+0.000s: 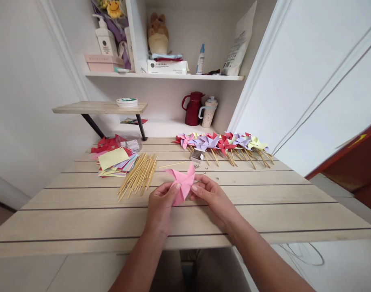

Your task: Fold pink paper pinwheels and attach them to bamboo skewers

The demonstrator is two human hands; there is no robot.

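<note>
Between my hands, a little above the table, is a pink paper pinwheel (183, 184) with folded blades and no stick visible on it. My left hand (161, 202) grips it from the left, thumb pressed on the folds near its centre. On the other side, my right hand (211, 196) is closed, thumb and fingertips pinching at the pinwheel's right edge. Just beyond lie a small box (197, 156), scattered tiny metal pieces (197, 166) and a single wooden stick (173, 164). A heap of wooden sticks (138, 176) lies left of my left hand.
Finished pinwheels on sticks (224, 142) lie in a row at the back right. Coloured paper sheets (114, 158) are stacked at the back left, beneath a small raised shelf (97, 107). A red jug (194, 108) and a cup (209, 112) stand behind the table (279, 215).
</note>
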